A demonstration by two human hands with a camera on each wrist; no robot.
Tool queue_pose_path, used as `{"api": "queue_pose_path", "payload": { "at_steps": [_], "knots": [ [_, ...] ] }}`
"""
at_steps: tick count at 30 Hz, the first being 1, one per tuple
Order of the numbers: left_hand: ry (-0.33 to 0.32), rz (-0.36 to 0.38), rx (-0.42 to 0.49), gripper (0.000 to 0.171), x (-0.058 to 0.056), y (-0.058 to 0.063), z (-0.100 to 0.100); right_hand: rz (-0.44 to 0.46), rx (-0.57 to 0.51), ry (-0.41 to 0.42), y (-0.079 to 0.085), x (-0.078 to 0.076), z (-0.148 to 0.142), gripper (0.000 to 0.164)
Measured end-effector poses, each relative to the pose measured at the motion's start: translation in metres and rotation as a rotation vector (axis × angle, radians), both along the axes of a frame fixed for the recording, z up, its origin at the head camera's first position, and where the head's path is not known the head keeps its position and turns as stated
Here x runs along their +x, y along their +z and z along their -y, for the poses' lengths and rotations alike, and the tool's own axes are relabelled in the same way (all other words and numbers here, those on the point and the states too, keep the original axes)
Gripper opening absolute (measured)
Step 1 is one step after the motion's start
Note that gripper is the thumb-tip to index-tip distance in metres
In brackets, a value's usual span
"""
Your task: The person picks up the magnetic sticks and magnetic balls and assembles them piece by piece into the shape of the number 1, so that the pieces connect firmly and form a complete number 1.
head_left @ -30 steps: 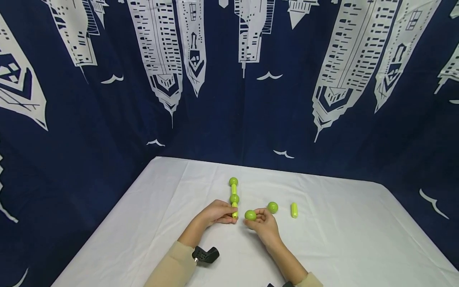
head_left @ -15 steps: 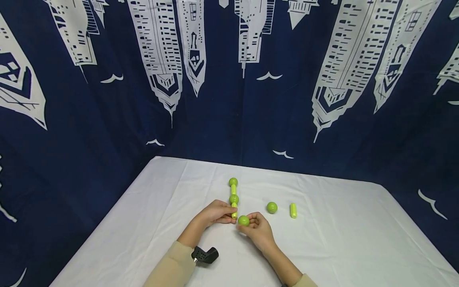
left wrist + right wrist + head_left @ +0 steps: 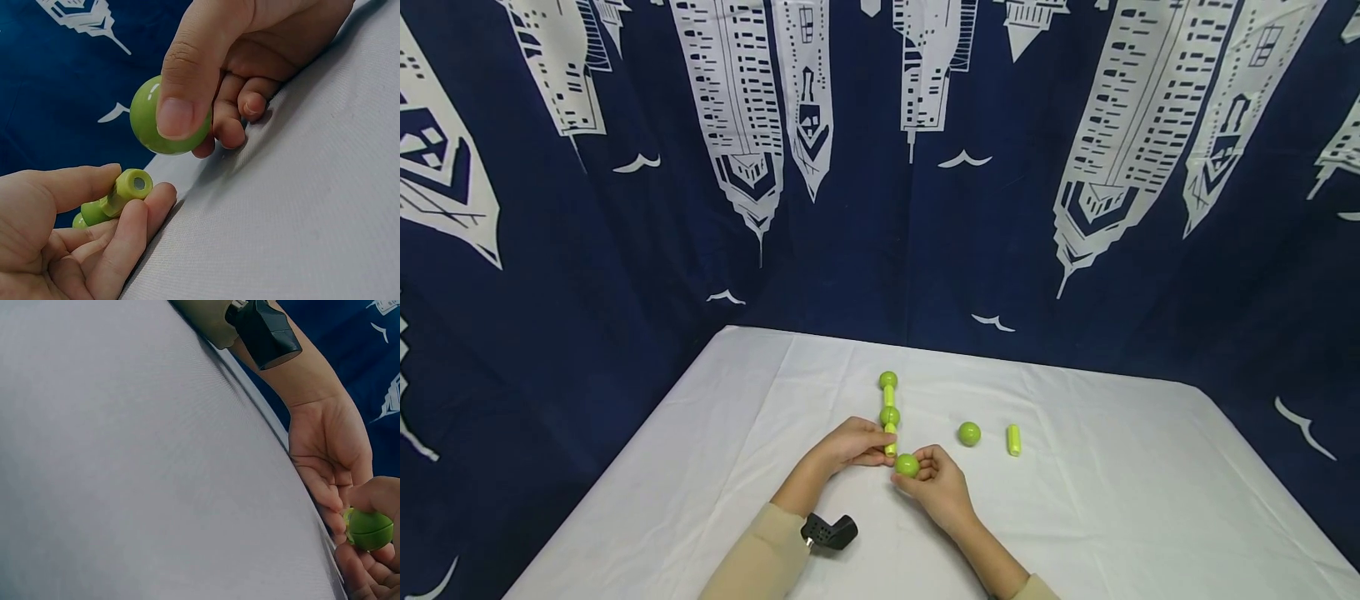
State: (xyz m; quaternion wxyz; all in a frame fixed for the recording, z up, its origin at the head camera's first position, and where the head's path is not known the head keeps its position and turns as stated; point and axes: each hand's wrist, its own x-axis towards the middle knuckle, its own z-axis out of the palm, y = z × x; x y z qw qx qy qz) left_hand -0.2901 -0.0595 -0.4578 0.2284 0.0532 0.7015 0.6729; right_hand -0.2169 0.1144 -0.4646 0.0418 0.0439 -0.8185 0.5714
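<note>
Green ball (image 3: 907,465) held just beside end rod (image 3: 128,189) of ball-and-rod chain (image 3: 889,415), not touching. Could be dropped if pinch slips on smooth curve; chain could be bent if bumped. Ball pinched by right hand (image 3: 942,490), thumb against fingers; rod clamped in left hand's (image 3: 852,443) fingers.

The person's bare left hand (image 3: 853,443), its forearm in a beige cloth sleeve (image 3: 760,552), angles inward, thumb and fingers pinching. The bare right hand (image 3: 943,492) slants in just beside it, gripping between thumb and fingers.
</note>
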Motion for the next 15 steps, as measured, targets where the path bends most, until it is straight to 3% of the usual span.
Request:
{"api": "queue_pose_path", "payload": {
  "at_steps": [15],
  "knots": [
    [-0.02,-0.008,0.008,0.017,0.0,0.0006,0.0003,-0.025,0.046,0.014,0.0011,0.0015,-0.0004,0.039]
  ]
}}
